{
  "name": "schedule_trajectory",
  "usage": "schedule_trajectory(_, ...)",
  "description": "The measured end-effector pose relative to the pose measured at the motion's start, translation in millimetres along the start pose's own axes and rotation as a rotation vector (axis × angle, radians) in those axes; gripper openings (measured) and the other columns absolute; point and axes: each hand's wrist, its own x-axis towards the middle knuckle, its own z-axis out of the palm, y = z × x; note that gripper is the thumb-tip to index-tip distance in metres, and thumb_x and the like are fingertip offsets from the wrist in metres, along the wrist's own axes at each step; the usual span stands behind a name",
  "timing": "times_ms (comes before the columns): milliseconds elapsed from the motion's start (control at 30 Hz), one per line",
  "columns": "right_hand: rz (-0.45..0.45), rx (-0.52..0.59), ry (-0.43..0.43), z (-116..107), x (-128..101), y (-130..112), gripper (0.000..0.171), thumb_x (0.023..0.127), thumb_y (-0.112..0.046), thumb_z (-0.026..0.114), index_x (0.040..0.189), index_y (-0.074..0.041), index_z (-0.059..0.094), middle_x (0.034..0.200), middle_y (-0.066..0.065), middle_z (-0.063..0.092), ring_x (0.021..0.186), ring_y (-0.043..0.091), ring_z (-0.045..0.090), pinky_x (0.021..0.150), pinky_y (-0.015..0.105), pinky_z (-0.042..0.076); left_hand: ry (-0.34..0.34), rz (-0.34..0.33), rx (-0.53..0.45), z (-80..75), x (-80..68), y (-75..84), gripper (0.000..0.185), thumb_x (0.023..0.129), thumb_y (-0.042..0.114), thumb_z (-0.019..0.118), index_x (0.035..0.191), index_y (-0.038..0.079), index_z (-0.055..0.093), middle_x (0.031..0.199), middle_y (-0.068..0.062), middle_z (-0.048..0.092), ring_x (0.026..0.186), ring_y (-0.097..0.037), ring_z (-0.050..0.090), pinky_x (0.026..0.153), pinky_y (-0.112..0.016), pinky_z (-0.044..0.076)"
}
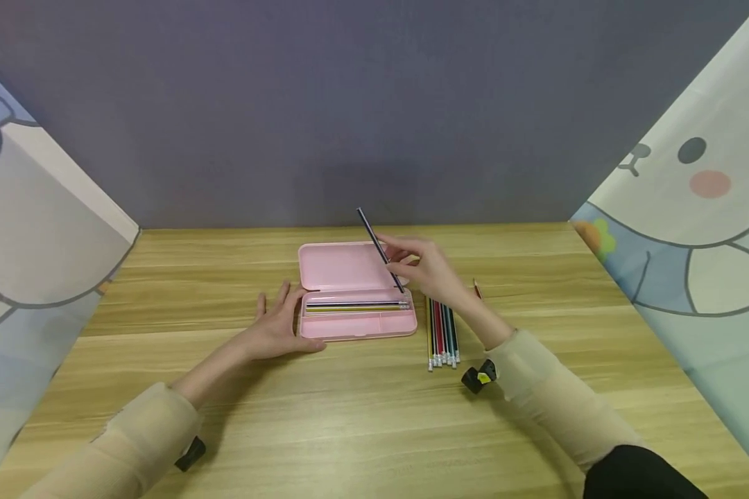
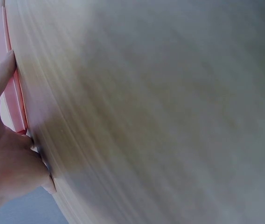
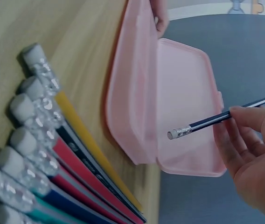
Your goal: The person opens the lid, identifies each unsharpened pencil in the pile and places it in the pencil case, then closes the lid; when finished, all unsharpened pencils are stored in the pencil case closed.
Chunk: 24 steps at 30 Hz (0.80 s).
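Observation:
A pink pencil case (image 1: 356,296) lies open on the wooden table (image 1: 349,416), lid (image 1: 343,266) tipped back, with a few pencils (image 1: 357,305) in its tray. My left hand (image 1: 279,326) rests flat against the case's left end (image 2: 12,88), fingers straight. My right hand (image 1: 426,267) pinches a dark pencil (image 1: 379,248) above the case's right end, eraser tip (image 3: 174,134) pointing down toward the tray. In the right wrist view the dark pencil (image 3: 223,115) hangs in front of the open lid (image 3: 188,107).
A row of several coloured pencils (image 1: 442,333) lies on the table just right of the case, eraser ends (image 3: 25,140) toward me. One more pencil (image 1: 477,288) pokes out beyond my right wrist. Printed cloth panels (image 1: 686,229) flank the table; a grey wall stands behind.

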Motion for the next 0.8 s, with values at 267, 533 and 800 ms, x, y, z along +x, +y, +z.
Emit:
schedule_trajectory(267,-0.103,-0.031,-0.156,20,9,12,0.047,0.092,0.005,0.071,0.138,-0.006,0.064,0.108,0.017,0.074,0.097,0.027,0.071,0.083,0.034,0.062,-0.002,0.002,-0.005,0.8,-1.6,-0.8,0.098,0.077,0.05,0.087,0.149,0.014,0.032,0.165,-0.03,0.03,0.158,-0.053,0.0,0.118,-0.078,-0.014)
schedule_trajectory(533,-0.112,-0.121,-0.255,30,11,11,0.039,0.095,0.002,0.068,0.133,-0.008,0.069,0.111,0.013,0.075,0.101,0.023,0.072,0.087,0.029,0.061,0.011,-0.006,0.002,1.7,-2.8,-2.1,0.097,0.075,0.05,0.088,0.147,0.015,0.033,0.163,-0.031,0.032,0.158,-0.053,0.001,0.118,-0.078,-0.013)
schedule_trajectory(800,-0.148,-0.277,-0.279,34,11,12,0.039,0.095,0.0,0.069,0.132,-0.014,0.071,0.11,0.007,0.075,0.099,0.018,0.072,0.088,0.026,0.06,0.01,-0.001,0.007,2.8,-1.8,-2.3,0.098,0.075,0.052,0.087,0.148,0.016,0.033,0.163,-0.03,0.033,0.158,-0.053,0.002,0.118,-0.078,-0.012)
